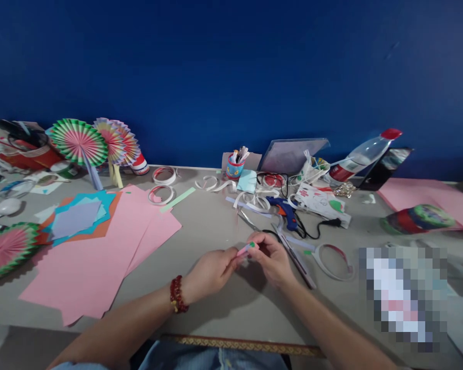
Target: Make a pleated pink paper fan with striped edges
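Note:
Between my two hands, above the middle of the table, is a small folded strip of pink paper (244,251) with a green bit at its right end. My left hand (212,275), below a red bead bracelet (176,294), pinches the strip's left end. My right hand (272,259) grips the other end between thumb and fingers. Just right of my right hand lies a pair of scissors (293,252), with a second metal blade (248,220) showing behind the fingers. Part of the strip is hidden by my fingertips.
Pink paper sheets (88,272) and coloured squares (79,218) lie at left, near paper fans (79,141). Behind my hands are a blue glue gun (287,213), tape rolls (164,176) and a pen cup (235,168). At right are a tilted bottle (364,154) and a white ring (334,263).

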Demonstrator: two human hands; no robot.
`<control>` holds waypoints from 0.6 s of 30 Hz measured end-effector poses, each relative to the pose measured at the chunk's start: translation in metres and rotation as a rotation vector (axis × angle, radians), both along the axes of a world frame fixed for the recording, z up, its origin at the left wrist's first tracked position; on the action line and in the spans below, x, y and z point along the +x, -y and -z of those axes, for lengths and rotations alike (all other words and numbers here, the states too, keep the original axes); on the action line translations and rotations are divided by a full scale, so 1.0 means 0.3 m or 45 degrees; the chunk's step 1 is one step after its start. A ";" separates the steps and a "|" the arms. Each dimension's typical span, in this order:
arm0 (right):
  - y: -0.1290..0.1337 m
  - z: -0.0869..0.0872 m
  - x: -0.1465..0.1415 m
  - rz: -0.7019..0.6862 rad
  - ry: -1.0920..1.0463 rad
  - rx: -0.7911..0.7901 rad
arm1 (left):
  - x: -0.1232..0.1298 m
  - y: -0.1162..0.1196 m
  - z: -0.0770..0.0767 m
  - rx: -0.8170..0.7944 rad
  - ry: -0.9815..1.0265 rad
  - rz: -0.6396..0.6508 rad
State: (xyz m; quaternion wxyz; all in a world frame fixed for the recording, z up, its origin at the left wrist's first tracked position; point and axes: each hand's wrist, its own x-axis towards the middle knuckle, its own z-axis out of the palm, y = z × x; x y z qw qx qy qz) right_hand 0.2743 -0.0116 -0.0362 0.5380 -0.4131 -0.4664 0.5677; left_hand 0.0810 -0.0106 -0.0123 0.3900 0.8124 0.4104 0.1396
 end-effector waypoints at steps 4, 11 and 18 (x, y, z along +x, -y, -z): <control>0.009 -0.015 -0.024 -0.147 -0.114 -0.194 | 0.003 0.006 0.021 -0.003 0.051 -0.021; 0.006 -0.018 -0.024 -0.099 -0.019 -0.113 | 0.011 0.001 0.006 -0.068 0.057 -0.030; 0.005 -0.040 -0.022 -0.010 0.035 -0.087 | 0.001 -0.013 0.004 -0.061 0.018 -0.005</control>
